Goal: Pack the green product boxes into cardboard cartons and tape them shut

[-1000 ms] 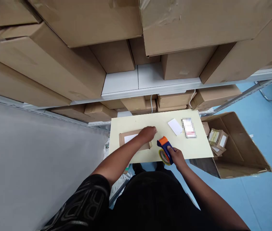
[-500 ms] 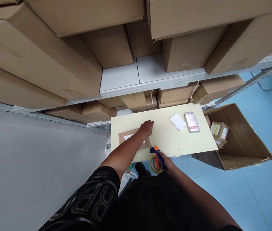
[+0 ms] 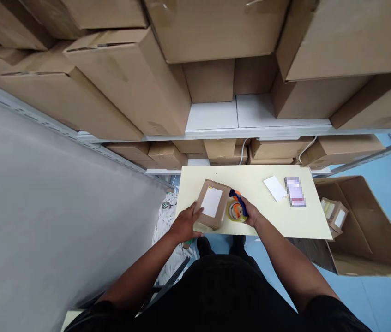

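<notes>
A small brown cardboard box with a white label on top lies turned at an angle on the cream tabletop. My left hand grips its near left side, fingers on the top face and thumb low by the front edge. In my right hand is a tape dispenser, blue and orange with a roll of tape, held just right of the box. Whether the dispenser touches the box I cannot tell. A white card and a blurred flat item lie farther right.
Large cartons fill the shelf beyond the table, with more on the level below. An open carton holding small boxes stands at the table's right. A grey wall closes the left, with white scraps near it.
My left hand has moved from the box's far right side back to its near left side. The box has turned. The dispenser is now raised beside the box, over the tabletop.
</notes>
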`<state>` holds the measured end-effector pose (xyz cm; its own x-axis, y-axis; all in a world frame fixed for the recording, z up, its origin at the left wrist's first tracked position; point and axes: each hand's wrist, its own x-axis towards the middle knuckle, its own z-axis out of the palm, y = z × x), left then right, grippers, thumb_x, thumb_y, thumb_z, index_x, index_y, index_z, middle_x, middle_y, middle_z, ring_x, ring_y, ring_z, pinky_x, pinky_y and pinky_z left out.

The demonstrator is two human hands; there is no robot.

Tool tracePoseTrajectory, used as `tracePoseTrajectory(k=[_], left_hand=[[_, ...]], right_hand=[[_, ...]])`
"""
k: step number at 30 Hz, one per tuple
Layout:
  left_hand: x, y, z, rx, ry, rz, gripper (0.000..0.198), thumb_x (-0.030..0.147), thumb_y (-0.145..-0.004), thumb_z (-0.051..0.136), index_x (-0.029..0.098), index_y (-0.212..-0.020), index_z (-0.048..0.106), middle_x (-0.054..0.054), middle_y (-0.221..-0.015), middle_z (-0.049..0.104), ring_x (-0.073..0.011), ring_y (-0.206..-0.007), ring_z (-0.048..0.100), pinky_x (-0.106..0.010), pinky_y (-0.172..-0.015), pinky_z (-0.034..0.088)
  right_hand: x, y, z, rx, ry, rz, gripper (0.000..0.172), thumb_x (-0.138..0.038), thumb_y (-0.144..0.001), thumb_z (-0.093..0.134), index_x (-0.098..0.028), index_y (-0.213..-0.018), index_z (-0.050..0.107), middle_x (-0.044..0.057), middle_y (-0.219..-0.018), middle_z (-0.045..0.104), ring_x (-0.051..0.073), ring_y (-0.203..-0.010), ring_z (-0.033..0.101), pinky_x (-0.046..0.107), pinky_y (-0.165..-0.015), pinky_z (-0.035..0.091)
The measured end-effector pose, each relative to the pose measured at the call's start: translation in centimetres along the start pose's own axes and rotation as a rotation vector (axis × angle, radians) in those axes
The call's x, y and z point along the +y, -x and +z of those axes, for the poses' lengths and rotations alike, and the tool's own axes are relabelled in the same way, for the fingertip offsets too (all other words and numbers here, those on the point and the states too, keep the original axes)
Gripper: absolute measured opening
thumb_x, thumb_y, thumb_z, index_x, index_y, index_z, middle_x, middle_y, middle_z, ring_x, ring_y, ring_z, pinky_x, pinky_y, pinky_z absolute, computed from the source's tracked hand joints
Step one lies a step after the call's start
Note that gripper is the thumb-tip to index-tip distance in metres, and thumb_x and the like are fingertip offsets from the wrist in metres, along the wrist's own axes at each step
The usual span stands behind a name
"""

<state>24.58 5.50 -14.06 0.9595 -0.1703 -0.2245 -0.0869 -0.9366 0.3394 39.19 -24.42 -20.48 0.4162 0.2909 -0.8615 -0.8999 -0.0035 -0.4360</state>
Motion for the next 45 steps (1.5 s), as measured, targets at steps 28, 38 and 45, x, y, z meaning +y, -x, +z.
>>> tracePoseTrajectory(k=[28,38,45], left_hand=[[2.0,-6.7,-1.7,-0.037,-0.208,0.064,0.102,0.072,-0.076,0.073,0.033,-0.162,0.035,-0.011,-0.173,0.018,-0.0452,-0.157,0.008,-0.069,-0.121,0.006],[6.3,-8.5,0.9,0.058,-0.124,-0.266,0.096,0.070,-0.086,0.062,0.029,-0.165,0.025,-0.011,-0.174,0.007,-0.0432,-0.158,0.001,-0.062,-0.112,0.037],[9.3,-5.0,1.6,-0.050,-0.060,-0.004,0.104,0.065,-0.077,0.076,0.024,-0.162,0.033,-0.016,-0.170,0.024,-0.0415,-0.152,0.028,-0.054,-0.119,0.031]], right_hand=[[-4.4,-0.1,-3.8,0.035,-0.078,0.149,0.046,-0.059,-0.093,0.063,-0.016,-0.108,0.070,0.008,-0.084,0.078,0.023,-0.071,0.074,0.043,-0.076,0.063],[9.7,4.0,-3.8,0.121,-0.226,0.079,0.052,-0.064,-0.090,0.063,-0.018,-0.112,0.074,0.011,-0.100,0.081,0.027,-0.089,0.078,0.041,-0.083,0.063],[1.3,1.4,-1.3,0.088,-0.308,-0.005,0.049,-0.059,-0.097,0.055,-0.018,-0.117,0.071,0.009,-0.098,0.081,0.026,-0.090,0.077,0.041,-0.084,0.063]])
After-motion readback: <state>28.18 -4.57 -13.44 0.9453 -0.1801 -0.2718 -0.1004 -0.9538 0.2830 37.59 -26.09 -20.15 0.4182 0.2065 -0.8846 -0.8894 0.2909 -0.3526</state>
